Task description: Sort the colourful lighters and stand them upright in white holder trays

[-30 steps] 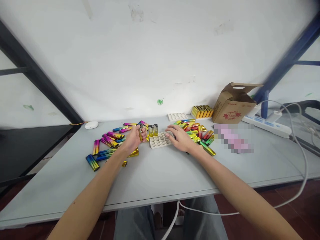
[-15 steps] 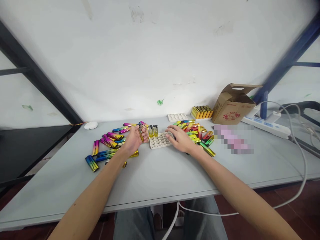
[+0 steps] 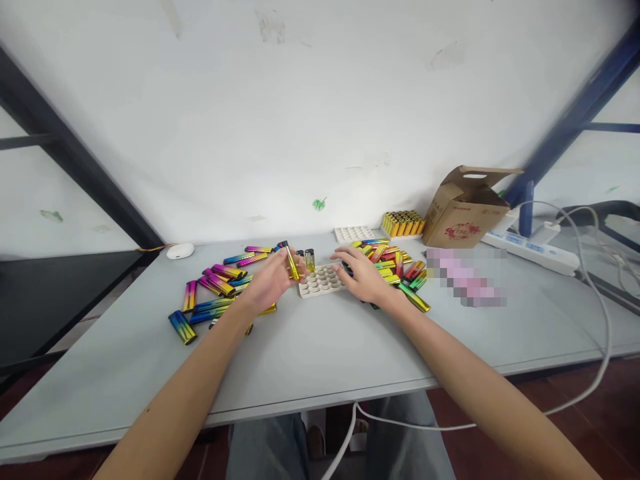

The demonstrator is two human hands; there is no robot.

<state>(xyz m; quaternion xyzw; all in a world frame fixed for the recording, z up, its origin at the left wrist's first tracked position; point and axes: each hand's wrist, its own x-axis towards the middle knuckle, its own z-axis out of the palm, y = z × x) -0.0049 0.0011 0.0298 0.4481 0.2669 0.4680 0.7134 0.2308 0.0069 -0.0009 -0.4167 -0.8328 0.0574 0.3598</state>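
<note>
My left hand (image 3: 273, 281) holds a gold lighter (image 3: 291, 261) with a black top, tilted, at the left edge of a white tray with holes (image 3: 320, 283). Two lighters (image 3: 310, 260) stand upright in the tray's back left corner, one partly behind my left fingers. At the tray's right end is my right hand (image 3: 363, 273), its fingers spread and curved; what lies under its palm is hidden. Loose blue, purple and gold lighters (image 3: 215, 310) are left of the tray. Green, red and gold ones (image 3: 413, 298) lie at the right.
Behind the right pile are a second holed tray (image 3: 354, 234) and a block of upright yellow lighters (image 3: 403, 224). An open cardboard box (image 3: 463, 217), a power strip (image 3: 535, 252) and white cables are farther right. A white case (image 3: 180, 251) sits at the back left.
My left hand has moved slightly right with the lighter, which now tilts differently and shows its gold side. My right hand has barely moved.
</note>
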